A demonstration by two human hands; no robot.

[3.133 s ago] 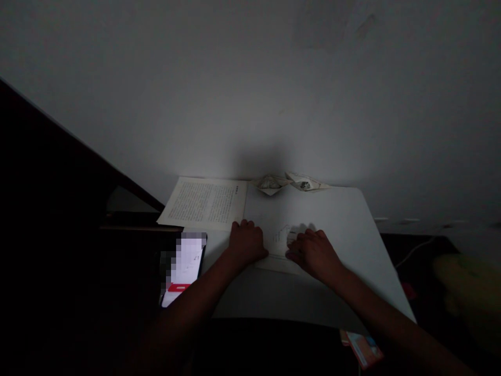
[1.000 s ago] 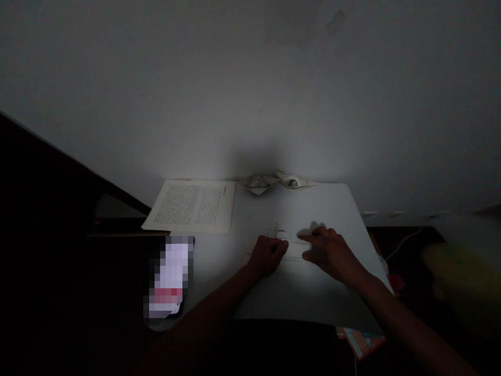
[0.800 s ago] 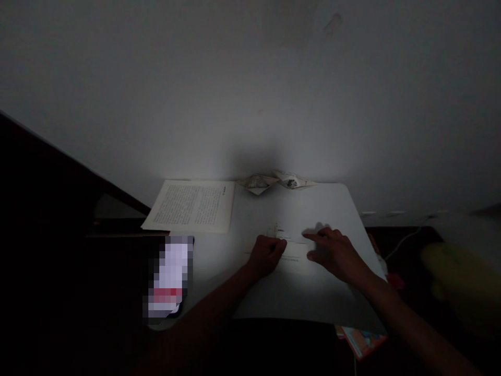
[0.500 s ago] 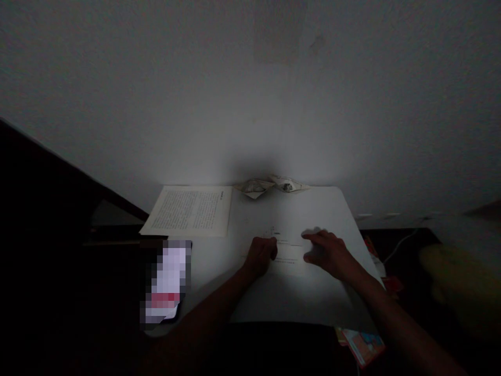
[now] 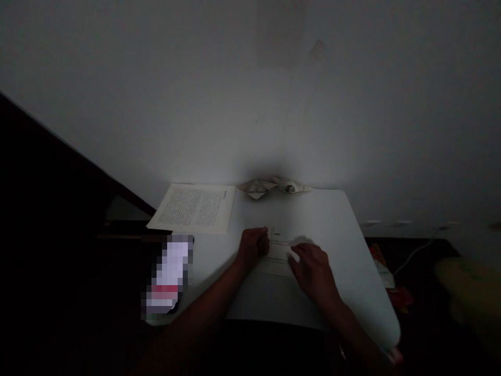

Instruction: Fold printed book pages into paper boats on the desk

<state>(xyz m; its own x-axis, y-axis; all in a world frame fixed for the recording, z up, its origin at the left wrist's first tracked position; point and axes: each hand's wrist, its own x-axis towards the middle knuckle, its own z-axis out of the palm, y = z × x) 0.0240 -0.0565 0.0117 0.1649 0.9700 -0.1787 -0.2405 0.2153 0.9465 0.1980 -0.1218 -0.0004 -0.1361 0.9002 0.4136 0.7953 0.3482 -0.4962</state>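
A small folded sheet of printed paper (image 5: 278,255) lies flat on the white table, with lines of text and a fold edge running across it. My left hand (image 5: 252,248) is closed at its left side, the thumb on top and the fingers curled under. At the right edge of the sheet, my right hand (image 5: 315,269) has its thumb and bent forefinger close together on the paper. Its other fingers are curled behind. Against the wall stand two folded paper boats (image 5: 256,189), side by side; the right one (image 5: 290,187) shows dark print inside.
Loose printed pages (image 5: 195,209) lie at the table's back left. A phone (image 5: 168,274) with a blurred-out screen rests at the left edge. The white table (image 5: 329,209) meets the wall (image 5: 203,104). A white cable (image 5: 415,256) and a yellowish object (image 5: 465,287) are beyond its right side.
My right hand has moved left onto the paper's edge, its thumb and forefinger closing. My left hand has shifted a little left, uncovering more of the sheet. The view has turned slightly.
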